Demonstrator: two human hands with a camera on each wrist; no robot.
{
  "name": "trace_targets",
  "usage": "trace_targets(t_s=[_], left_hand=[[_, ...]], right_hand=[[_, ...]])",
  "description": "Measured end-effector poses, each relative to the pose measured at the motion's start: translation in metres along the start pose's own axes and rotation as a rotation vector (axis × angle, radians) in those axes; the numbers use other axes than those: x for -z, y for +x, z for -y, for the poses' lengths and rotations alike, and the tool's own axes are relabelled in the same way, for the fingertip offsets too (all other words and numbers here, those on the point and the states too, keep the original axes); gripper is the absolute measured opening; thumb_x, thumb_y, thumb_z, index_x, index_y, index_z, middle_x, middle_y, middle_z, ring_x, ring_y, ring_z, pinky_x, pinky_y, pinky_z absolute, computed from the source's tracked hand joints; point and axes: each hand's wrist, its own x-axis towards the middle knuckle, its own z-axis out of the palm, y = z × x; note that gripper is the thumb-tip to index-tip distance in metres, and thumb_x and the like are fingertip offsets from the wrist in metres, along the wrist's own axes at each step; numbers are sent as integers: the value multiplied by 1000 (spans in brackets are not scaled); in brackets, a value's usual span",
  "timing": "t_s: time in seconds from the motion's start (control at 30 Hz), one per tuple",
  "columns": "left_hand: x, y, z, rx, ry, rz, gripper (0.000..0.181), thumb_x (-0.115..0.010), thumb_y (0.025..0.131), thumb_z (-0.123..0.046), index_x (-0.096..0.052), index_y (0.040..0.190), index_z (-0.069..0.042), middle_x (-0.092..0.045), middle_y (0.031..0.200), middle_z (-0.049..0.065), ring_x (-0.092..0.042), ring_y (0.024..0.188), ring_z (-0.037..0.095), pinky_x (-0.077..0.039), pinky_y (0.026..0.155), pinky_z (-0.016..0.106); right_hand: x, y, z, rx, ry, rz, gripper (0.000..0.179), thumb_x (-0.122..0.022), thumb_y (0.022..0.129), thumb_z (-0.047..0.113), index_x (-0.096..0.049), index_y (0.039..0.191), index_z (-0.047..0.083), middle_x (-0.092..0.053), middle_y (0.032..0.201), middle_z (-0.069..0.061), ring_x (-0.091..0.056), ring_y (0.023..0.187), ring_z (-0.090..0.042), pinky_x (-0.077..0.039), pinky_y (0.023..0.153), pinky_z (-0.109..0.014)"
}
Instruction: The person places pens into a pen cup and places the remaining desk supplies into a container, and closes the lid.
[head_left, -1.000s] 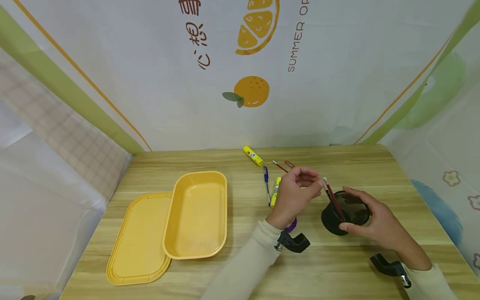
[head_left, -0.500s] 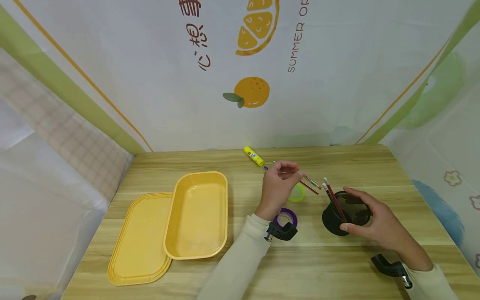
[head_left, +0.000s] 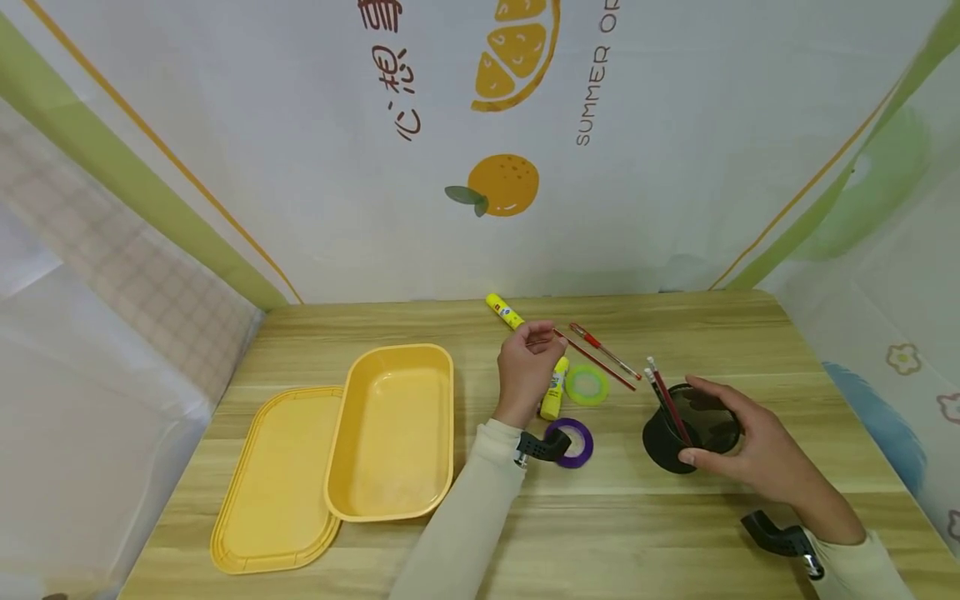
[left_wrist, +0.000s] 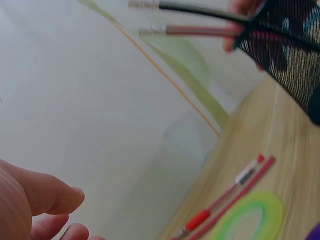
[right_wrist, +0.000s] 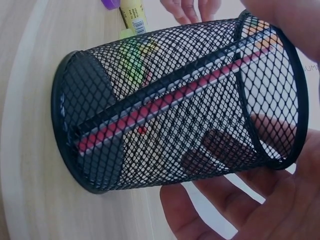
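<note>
My right hand (head_left: 761,454) grips a black mesh pen holder (right_wrist: 175,105) by its rim, fingers and thumb on opposite sides. Leaning inside the holder are a red pencil (head_left: 671,406) and a black pencil (left_wrist: 200,11), both with white ends up. My left hand (head_left: 527,371), its fingers loosely bent with nothing between them, hovers beside a yellow glue stick (head_left: 553,390). A red pencil (head_left: 600,361) and a red pen (head_left: 600,343) lie on the table to its right. The blue pen is hidden behind this hand.
A green tape roll (head_left: 587,385) and a purple tape roll (head_left: 588,446) lie between the hands. Another yellow glue stick (head_left: 502,309) is near the back edge. At the left, a yellow box (head_left: 393,433) overlaps its yellow lid (head_left: 277,483).
My left hand has moved left from the pencils in the holder, uncovering the red pen, loose red pencil and tape rolls and covering the blue pen. The right hand stays on the holder.
</note>
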Motion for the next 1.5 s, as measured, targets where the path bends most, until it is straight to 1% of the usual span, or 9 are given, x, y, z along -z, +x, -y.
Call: trace_targets(t_s=[0.1, 0.23, 0.4, 0.57, 0.67, 0.87, 1.13, 1.4, 1.5], left_hand=[[0, 4, 5, 16, 48, -29, 27, -79, 93, -8, -74, 119, -9, -72, 119, 15, -72, 100, 17, -61, 91, 29], [1, 8, 14, 34, 111, -80, 30, -78, 92, -7, -74, 122, -7, -72, 123, 19, -73, 102, 20, -62, 92, 34], [4, 13, 24, 48, 166, -122, 35, -79, 92, -7, -73, 126, -4, -73, 123, 18, -73, 104, 24, -62, 92, 38], [5, 15, 31, 78, 228, -148, 40, -80, 91, -8, -71, 130, -3, -74, 120, 15, -72, 105, 26, -62, 90, 40], [5, 15, 34, 97, 273, -158, 42, -82, 90, -8, -71, 130, -4, -75, 117, 14, -72, 104, 27, -62, 88, 40], [6, 18, 39, 124, 349, -168, 43, -86, 87, -10, -73, 128, -8, -76, 114, 9, -73, 101, 25, -62, 84, 39], [7, 20, 40, 115, 407, -167, 44, -88, 84, -7, -75, 126, -8, -77, 115, 9, -73, 103, 28, -63, 85, 41], [5, 22, 42, 108, 492, -178, 46, -88, 82, -6, -74, 126, -9, -79, 110, 9, -75, 97, 27, -64, 83, 41], [4, 22, 42, 106, 521, -181, 48, -89, 82, -6, -73, 127, -9, -78, 107, 9, -74, 95, 26, -64, 82, 41]], right_hand=[[0, -1, 0, -1, -2, -4, 96, -94, 80, 21, -44, 161, 28, -49, 157, 12, -34, 134, 21, -32, 95, -7], [1, -1, 0, -2, -5, -4, 96, -95, 80, 21, -44, 161, 29, -49, 157, 12, -34, 134, 21, -33, 95, -8], [1, -1, 0, -10, -7, 0, 96, -94, 80, 22, -44, 161, 31, -48, 157, 14, -34, 134, 21, -34, 95, -9], [-1, -2, -1, -6, 9, 2, 96, -94, 81, 21, -44, 162, 28, -48, 157, 15, -33, 135, 21, -32, 96, -6], [-1, -2, 0, -8, 9, 5, 96, -94, 81, 21, -43, 162, 28, -48, 158, 11, -32, 135, 21, -33, 96, -7], [0, -3, 1, -26, -14, 2, 96, -94, 82, 23, -42, 162, 32, -48, 159, 9, -32, 135, 21, -37, 94, -15], [0, -2, 2, -23, -5, -1, 95, -94, 81, 23, -43, 162, 29, -46, 156, 19, -33, 134, 21, -36, 94, -12], [0, -1, 1, -18, -2, 7, 95, -93, 82, 22, -42, 162, 32, -50, 159, 3, -33, 135, 20, -35, 95, -13], [0, -1, 1, -23, -9, 10, 94, -93, 82, 23, -43, 162, 29, -50, 159, -1, -33, 135, 20, -38, 95, -17]])
